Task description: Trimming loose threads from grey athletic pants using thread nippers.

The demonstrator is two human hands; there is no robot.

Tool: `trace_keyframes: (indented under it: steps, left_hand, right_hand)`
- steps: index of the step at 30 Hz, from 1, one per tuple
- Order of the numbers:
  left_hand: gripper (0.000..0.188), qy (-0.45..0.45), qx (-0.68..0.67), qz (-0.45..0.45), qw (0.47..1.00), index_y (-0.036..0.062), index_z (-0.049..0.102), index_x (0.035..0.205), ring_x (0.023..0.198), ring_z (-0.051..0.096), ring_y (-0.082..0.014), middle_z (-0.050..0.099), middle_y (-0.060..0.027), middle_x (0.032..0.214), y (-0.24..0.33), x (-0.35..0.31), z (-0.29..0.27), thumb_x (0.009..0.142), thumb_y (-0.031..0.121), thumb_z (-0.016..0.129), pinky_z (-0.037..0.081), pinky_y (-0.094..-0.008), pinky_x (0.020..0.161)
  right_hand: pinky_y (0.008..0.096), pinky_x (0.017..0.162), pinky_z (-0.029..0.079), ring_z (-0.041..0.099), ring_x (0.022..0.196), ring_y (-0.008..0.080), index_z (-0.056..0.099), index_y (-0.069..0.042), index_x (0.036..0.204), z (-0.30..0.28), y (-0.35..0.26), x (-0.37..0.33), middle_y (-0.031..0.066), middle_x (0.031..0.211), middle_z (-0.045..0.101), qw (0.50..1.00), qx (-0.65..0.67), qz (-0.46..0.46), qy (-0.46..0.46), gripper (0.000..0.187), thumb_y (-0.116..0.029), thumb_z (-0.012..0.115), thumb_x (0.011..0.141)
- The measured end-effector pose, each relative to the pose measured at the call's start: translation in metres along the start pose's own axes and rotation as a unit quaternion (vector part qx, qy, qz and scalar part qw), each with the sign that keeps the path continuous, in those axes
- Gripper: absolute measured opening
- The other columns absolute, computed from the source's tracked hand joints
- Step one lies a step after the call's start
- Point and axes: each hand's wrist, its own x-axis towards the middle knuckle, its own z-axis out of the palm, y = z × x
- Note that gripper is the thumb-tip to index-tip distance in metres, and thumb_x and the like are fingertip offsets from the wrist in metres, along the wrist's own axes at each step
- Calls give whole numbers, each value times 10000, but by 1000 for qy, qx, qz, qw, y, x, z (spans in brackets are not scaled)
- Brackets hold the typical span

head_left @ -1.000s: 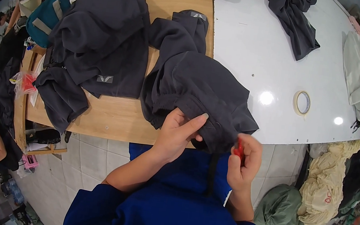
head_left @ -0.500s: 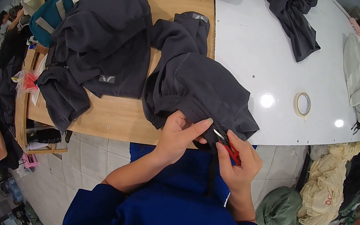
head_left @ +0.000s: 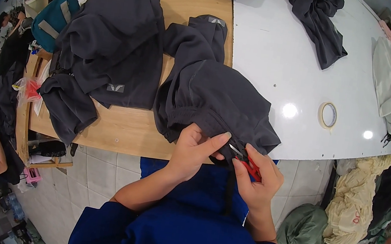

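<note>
A dark grey pair of trousers (head_left: 230,89) with a gathered elastic waistband lies bunched at the table's near edge. My left hand (head_left: 194,149) pinches the waistband between thumb and fingers. In my right hand (head_left: 262,179) is a pair of red-handled thread snips (head_left: 250,168), its bright blades pointing left at the waistband's edge, close to my left thumb. Whether the blades touch the cloth I cannot tell. A dark cord (head_left: 230,192) hangs from the waistband over my blue clothing.
More dark grey garments (head_left: 116,46) lie to the left and at the far side. A tape roll (head_left: 327,115) rests on the white tabletop (head_left: 285,50). Cream cloth bundles (head_left: 354,199) and a green sack (head_left: 304,227) stand at right. People sit at far left.
The snips have shifted very slightly left and down, with their blades spread a little more. My left hand keeps its pinch on the waistband.
</note>
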Motion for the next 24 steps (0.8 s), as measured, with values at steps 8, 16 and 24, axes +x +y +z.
trace_keyframes:
  steps: [8,16,24]
  left_hand:
    - [208,17,-22,-27,999,17,569,1077,785,613,-91,636,-51,957,-3,3,-1,896,116,595,516,-204,614]
    - [188,5,-47,-48,998,25,578,1061,796,622,-96,643,-55,947,2,2,-1,901,123,587,518,-207,633]
    - [173,-7,-62,-80,995,31,569,1055,788,625,-95,642,-46,952,-1,2,-2,902,111,581,525,-208,640]
  right_hand:
    - [249,412,333,480,447,144,700,-81,936,-8,-6,3,10,578,532,945,149,-217,-194,363,-181,816,608]
    - [251,558,480,639,615,211,652,3,1007,-7,4,1,115,772,661,991,104,-64,-46,462,-199,812,624]
    - [269,434,347,483,459,170,695,-62,913,18,11,8,44,604,564,996,-15,-83,27,373,23,686,550]
